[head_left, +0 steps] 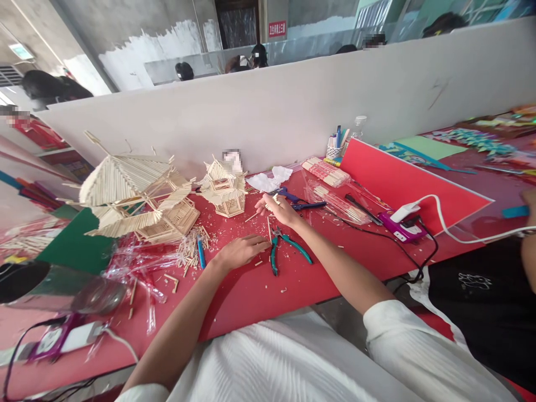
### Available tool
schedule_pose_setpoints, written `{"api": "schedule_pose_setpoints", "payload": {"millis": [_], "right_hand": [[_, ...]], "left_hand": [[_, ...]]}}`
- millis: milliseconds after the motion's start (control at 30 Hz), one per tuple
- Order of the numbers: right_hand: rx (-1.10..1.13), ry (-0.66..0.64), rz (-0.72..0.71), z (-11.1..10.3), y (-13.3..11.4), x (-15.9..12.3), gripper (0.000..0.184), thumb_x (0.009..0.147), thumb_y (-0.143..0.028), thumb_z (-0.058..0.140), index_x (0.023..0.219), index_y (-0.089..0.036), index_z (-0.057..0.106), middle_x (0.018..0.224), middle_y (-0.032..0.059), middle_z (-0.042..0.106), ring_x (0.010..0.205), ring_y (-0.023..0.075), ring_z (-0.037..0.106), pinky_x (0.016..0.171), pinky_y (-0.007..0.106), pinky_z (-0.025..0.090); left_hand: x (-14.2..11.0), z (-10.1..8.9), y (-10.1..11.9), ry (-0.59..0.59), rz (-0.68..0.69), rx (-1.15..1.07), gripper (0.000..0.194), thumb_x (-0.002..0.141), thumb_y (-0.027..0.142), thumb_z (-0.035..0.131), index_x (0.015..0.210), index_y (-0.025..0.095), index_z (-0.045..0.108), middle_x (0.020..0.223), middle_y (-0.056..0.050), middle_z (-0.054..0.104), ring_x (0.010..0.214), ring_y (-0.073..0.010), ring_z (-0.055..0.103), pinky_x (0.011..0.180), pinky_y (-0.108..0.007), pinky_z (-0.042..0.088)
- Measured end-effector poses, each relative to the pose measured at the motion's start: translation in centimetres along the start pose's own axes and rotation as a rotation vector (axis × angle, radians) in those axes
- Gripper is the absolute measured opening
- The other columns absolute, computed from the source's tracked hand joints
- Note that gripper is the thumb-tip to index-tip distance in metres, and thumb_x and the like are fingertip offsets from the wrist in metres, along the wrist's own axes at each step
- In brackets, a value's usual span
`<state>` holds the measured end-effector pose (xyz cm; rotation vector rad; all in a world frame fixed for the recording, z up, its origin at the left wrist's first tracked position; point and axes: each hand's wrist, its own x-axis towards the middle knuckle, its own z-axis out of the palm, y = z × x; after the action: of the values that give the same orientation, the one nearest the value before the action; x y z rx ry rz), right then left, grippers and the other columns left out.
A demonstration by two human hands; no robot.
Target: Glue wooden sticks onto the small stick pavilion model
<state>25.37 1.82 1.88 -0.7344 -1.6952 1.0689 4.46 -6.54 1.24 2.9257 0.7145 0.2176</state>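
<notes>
My left hand (242, 250) rests flat on the red table (259, 290), fingers stretched toward teal-handled pliers (280, 245) that lie just to its right. My right hand (277, 209) hovers farther back, fingers curled round a few thin wooden sticks (268, 205). A small stick-built pavilion model (223, 187) stands just left of that hand. A larger stick-built house model (138, 198) stands farther left. Blue-handled scissors (298, 200) lie right behind my right hand.
Loose stick offcuts (190, 251) and a blue tool (201, 252) litter the table. Clear packets of sticks (330, 184), a purple glue gun (402, 226) with cord, a pen cup (335, 146) and a white divider wall (293, 106) lie beyond. Another person in black (481, 301) sits at right.
</notes>
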Motion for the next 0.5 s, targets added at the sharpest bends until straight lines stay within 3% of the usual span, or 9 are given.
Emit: {"api": "schedule_pose_setpoints", "payload": {"millis": [133,300,500], "right_hand": [[0.002,-0.001,-0.011,0.03,0.07,0.04,0.072,0.091,-0.081,0.038,0.083,-0.019,0.073,0.077,0.0079,0.073,0.070,0.0189,0.068,0.073,0.034,0.054],[0.000,-0.008,-0.008,-0.02,0.23,0.10,0.072,0.090,-0.081,0.039,0.083,-0.019,0.073,0.078,0.0078,0.073,0.071,0.0190,0.068,0.072,0.033,0.054],[0.002,-0.012,-0.027,-0.09,0.45,0.13,0.069,0.093,-0.078,0.039,0.084,-0.019,0.074,0.077,0.0076,0.073,0.070,0.0191,0.068,0.073,0.034,0.054]], "left_hand": [[0.39,0.31,-0.22,0.002,0.046,-0.017,0.036,0.099,0.010,0.043,0.127,0.021,0.063,0.133,-0.013,0.065,0.120,-0.0232,0.064,0.101,-0.036,0.052],[0.74,0.30,-0.30,0.003,-0.018,0.010,0.033,0.103,0.016,0.036,0.120,0.018,0.064,0.115,-0.013,0.069,0.106,-0.0214,0.067,0.095,-0.034,0.053],[0.92,0.37,-0.36,0.040,0.029,-0.015,0.035,0.103,0.016,0.037,0.127,0.020,0.062,0.131,-0.012,0.066,0.117,-0.0216,0.064,0.103,-0.035,0.049]]}}
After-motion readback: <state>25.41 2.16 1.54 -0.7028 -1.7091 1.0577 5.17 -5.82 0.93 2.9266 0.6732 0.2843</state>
